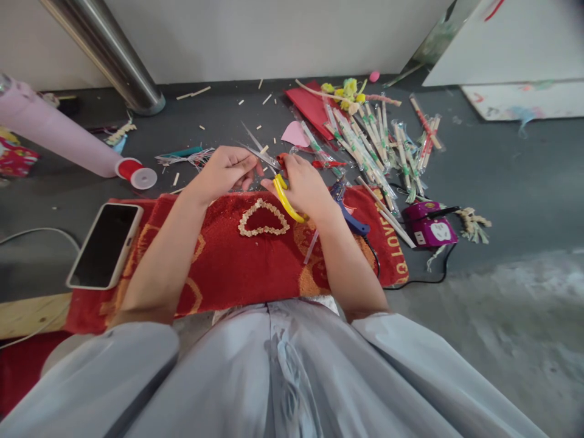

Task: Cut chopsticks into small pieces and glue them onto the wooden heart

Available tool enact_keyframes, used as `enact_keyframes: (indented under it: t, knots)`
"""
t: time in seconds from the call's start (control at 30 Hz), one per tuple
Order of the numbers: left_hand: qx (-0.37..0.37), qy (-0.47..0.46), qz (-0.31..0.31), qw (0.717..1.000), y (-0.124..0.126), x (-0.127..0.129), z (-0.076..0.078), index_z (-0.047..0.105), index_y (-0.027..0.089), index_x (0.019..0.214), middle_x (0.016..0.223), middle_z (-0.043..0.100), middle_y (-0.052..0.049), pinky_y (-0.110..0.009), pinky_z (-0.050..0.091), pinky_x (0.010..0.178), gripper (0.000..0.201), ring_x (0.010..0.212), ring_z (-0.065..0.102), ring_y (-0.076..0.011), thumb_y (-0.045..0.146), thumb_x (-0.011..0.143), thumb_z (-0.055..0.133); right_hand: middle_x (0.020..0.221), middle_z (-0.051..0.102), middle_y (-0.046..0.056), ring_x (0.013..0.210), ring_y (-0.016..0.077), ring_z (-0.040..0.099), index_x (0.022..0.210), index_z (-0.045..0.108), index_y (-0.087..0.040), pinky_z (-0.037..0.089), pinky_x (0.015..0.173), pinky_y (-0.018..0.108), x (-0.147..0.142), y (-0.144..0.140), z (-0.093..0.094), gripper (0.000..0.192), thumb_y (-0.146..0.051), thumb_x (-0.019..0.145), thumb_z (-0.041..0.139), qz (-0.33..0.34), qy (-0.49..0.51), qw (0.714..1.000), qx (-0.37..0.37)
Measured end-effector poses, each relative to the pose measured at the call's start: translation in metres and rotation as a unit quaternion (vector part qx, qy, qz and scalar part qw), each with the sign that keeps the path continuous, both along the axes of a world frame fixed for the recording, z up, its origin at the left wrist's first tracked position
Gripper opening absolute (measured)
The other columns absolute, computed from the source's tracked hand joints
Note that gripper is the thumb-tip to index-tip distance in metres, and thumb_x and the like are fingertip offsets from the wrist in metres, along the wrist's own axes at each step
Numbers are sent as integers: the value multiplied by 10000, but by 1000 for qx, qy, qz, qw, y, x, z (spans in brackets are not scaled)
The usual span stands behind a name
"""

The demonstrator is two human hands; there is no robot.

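Note:
My right hand point(305, 185) is closed around a pair of scissors point(285, 199) with yellow handles, whose blades point up and to the left. Something red shows by its fingers. Fingers of my left hand point(228, 171) are pinched together beside the blades; what they hold, if anything, is too small to make out. A short pale stick piece point(263, 149) appears at the blades. Below both hands, a heart-like outline of small pale pieces point(243, 230) lies on a red towel point(255, 274). The blue glue gun point(354, 224) rests right of my right wrist, partly hidden.
Many wrapped sticks point(369, 143) are heaped at the right, near a red envelope point(308, 109) and a purple power socket point(429, 226). Leftward are a phone point(106, 246), a ribbon spool point(137, 173) and a pink cylinder point(59, 125). A metal post point(116, 58) stands behind.

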State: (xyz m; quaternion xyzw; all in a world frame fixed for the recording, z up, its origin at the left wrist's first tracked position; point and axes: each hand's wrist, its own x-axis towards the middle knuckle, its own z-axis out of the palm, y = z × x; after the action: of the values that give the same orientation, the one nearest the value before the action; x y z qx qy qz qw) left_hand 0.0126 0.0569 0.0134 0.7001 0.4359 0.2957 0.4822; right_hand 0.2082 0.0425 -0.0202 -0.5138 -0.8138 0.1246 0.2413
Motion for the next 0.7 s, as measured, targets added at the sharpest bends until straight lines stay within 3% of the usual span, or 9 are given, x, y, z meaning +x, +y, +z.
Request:
enact_keyframes:
  t: [0.5, 0.7]
  knots:
    - [61, 67, 29, 995, 6, 0, -7, 612, 172, 767, 490, 501, 16, -211, 317, 465, 335, 419, 383, -74, 404, 947, 450, 1007, 672, 191, 936, 285, 651, 1058, 597, -70, 493, 845, 411, -11, -6, 11, 695, -703, 902, 356, -78, -80, 992, -55]
    - [178, 120, 84, 973, 10, 8, -14, 640, 179, 796, 599, 582, -11, -250, 398, 640, 282, 601, 524, -135, 369, 926, 479, 983, 676, 211, 899, 298, 665, 1032, 616, -75, 505, 829, 446, -14, -4, 7, 718, -732, 877, 373, -117, -49, 989, -72]
